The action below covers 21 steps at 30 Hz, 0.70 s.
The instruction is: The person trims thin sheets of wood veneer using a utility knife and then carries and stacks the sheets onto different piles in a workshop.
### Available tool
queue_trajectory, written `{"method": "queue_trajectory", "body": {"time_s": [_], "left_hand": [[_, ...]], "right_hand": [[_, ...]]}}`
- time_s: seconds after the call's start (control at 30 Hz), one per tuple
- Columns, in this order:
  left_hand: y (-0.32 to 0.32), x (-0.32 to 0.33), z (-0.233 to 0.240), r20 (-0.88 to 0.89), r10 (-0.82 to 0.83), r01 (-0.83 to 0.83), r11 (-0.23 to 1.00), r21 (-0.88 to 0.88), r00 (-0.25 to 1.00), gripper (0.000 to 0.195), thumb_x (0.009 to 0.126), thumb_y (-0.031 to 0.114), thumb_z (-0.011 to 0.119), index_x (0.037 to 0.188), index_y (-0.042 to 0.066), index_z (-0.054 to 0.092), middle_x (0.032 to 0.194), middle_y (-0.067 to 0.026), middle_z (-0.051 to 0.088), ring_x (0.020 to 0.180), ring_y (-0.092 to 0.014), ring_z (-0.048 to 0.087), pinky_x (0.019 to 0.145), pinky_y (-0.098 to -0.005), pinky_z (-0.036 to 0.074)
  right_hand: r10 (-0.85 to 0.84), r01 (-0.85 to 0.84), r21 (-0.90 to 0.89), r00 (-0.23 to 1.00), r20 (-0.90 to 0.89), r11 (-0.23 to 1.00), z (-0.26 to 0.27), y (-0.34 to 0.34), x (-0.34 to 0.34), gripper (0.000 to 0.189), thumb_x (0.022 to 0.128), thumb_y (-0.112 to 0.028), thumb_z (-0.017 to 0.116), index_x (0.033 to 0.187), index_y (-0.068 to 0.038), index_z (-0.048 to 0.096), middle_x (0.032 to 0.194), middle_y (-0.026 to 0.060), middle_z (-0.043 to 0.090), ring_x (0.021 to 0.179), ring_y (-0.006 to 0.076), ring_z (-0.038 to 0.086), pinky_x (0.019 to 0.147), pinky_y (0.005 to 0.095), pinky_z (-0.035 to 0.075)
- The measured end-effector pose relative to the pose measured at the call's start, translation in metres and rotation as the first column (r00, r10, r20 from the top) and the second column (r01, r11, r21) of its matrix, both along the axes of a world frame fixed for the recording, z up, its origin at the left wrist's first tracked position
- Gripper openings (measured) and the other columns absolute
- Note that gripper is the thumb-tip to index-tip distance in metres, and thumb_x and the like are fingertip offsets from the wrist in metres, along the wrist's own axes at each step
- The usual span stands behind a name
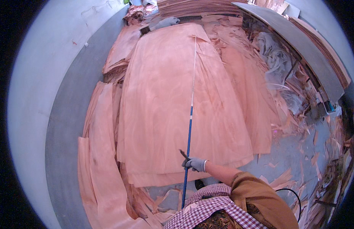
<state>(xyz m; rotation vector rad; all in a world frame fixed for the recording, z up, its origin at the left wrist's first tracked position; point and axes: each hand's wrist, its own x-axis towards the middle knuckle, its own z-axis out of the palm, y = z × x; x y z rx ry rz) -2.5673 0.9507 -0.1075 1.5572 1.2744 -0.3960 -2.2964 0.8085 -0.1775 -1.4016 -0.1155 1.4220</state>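
Observation:
My right hand (196, 164), in a grey glove, closes around a long blue and white pole (189, 134) and also holds a dark, narrow tool, perhaps a knife, whose tip points up and left. The pole runs away from me over a wide stack of reddish wood veneer sheets (171, 100). Its thin white far end lies at a lifted, torn flap (202, 33) near the stack's far edge. Long splits mark the sheet to the right of the pole. My left hand is out of view.
Narrower veneer strips (101, 128) lie along the left wall. More sheets (245, 94) overlap at the right, beside crumpled clear plastic (272, 54) and a long grey board (303, 45). Veneer scraps (282, 177) litter the floor. A thick veneer pile (194, 8) stands at the far end.

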Motion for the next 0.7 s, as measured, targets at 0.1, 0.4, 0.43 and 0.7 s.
{"method": "queue_trajectory", "body": {"time_s": [0.1, 0.4, 0.43, 0.7], "left_hand": [[-0.005, 0.012, 0.003, 0.014, -0.04, 0.04, 0.999, -0.008, 0.999, 0.036, 0.091, 0.034, 0.054, 0.098, -0.001, 0.058, 0.068, -0.0044, 0.058, 0.057, -0.013, 0.056, 0.053, -0.0283, 0.046], [-0.015, 0.028, 0.002, 0.036, -0.104, 0.105, 0.994, -0.022, 0.994, 0.036, 0.093, 0.033, 0.052, 0.102, -0.001, 0.057, 0.069, -0.0037, 0.057, 0.058, -0.012, 0.056, 0.054, -0.0279, 0.047], [-0.017, 0.035, 0.001, 0.026, -0.126, 0.127, 0.991, -0.037, 0.992, 0.036, 0.093, 0.033, 0.052, 0.102, -0.001, 0.057, 0.07, -0.0037, 0.057, 0.058, -0.012, 0.056, 0.054, -0.0279, 0.047], [-0.039, 0.066, -0.009, 0.044, -0.214, 0.216, 0.973, -0.077, 0.976, 0.036, 0.094, 0.032, 0.05, 0.105, -0.001, 0.057, 0.071, -0.0031, 0.057, 0.059, -0.012, 0.056, 0.055, -0.0275, 0.047]], "right_hand": [[-0.126, 0.128, 0.08, 0.992, -0.03, 0.989, -0.013, -0.027, 0.019, 0.02, 0.083, -0.018, 0.057, 0.101, -0.011, 0.062, 0.09, 0.0032, 0.065, 0.071, 0.0115, 0.055, 0.052, 0.0311, 0.04], [-0.432, 0.421, -0.104, 0.892, -0.132, 0.901, -0.026, -0.113, -0.011, 0.019, 0.08, -0.014, 0.062, 0.098, -0.009, 0.063, 0.09, 0.005, 0.064, 0.065, 0.0114, 0.053, 0.048, 0.0274, 0.036], [-0.418, 0.411, -0.074, 0.897, -0.147, 0.909, -0.03, -0.123, -0.013, 0.019, 0.08, -0.013, 0.062, 0.099, -0.008, 0.063, 0.091, 0.0057, 0.064, 0.067, 0.0124, 0.054, 0.051, 0.0281, 0.038], [-0.238, 0.25, 0.203, 0.968, -0.083, 0.947, -0.018, -0.132, -0.013, 0.022, 0.085, -0.013, 0.058, 0.104, -0.005, 0.064, 0.099, 0.0062, 0.064, 0.096, 0.0166, 0.058, 0.082, 0.0283, 0.044]]}}
